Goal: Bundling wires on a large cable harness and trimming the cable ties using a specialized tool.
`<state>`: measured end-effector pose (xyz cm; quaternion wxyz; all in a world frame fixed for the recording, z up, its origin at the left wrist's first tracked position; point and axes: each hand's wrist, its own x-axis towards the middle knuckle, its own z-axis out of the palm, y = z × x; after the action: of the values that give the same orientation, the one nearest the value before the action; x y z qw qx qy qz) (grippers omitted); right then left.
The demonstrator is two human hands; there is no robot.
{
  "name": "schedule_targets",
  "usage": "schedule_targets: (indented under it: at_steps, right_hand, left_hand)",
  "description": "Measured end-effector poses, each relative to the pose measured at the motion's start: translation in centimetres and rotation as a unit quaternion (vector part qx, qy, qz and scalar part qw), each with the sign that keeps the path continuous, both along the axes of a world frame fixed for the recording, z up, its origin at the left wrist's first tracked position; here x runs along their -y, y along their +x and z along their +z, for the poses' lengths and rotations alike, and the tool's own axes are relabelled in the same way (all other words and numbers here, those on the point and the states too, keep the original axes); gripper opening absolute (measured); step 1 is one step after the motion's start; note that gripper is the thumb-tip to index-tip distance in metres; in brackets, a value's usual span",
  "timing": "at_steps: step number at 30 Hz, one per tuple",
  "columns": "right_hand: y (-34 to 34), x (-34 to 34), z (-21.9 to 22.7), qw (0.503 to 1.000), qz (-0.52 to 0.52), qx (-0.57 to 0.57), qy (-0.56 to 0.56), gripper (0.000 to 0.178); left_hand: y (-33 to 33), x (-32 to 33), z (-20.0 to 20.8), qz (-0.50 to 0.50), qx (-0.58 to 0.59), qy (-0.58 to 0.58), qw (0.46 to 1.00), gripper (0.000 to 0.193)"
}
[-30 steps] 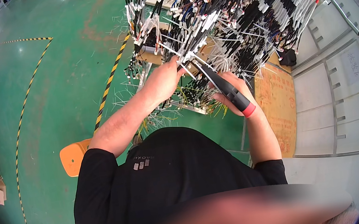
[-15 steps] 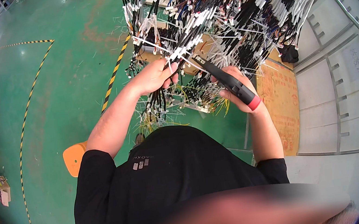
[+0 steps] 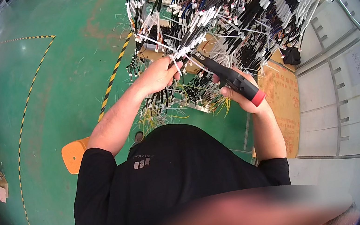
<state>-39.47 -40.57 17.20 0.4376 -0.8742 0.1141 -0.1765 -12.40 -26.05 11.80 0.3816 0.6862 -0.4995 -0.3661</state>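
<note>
My left hand (image 3: 158,75) is closed around a bundle of black wires (image 3: 188,45) with white sleeves and connectors, whose ends hang below the fist. White cable ties (image 3: 175,60) stick out from the bundle close to my thumb. In my right hand (image 3: 244,95) is a black cable tie gun (image 3: 231,77) with a red rear end. Its nose points up and left at the bundle, and a white strip runs beside it. Whether the nose touches a tie is too small to tell. The trigger fingers are partly hidden behind the tool.
A dense mass of hanging wire harnesses (image 3: 261,0) fills the space beyond my hands. To the right stand a brown board (image 3: 285,110) and pale wall panels (image 3: 323,123). An orange stool (image 3: 74,156) is at my left, on the green floor (image 3: 50,128) with striped tape.
The cable tie gun has tilted and shifted slightly, its red end moving right and up. A white tie end now hangs down by my left thumb. Both hands keep their hold.
</note>
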Motion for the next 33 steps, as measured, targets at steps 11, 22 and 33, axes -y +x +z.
schedule_targets:
  at_steps: [11,22,33]
  right_hand:
    - [-3.3,1.1,3.9,0.992,-0.062,0.032,0.106,0.044]
    - [1.0,-1.2,1.7,0.997,-0.037,-0.06,0.022,0.034]
    - [2.4,-2.6,-0.9,0.99,-0.028,-0.055,-0.126,0.025]
  left_hand:
    - [1.5,-0.2,0.3,-0.028,0.002,-0.004,1.0,0.037]
    - [1.2,0.0,0.3,-0.026,0.011,-0.001,1.0,0.042]
    - [-0.6,-0.4,-0.1,0.03,0.117,-0.091,0.988,0.04]
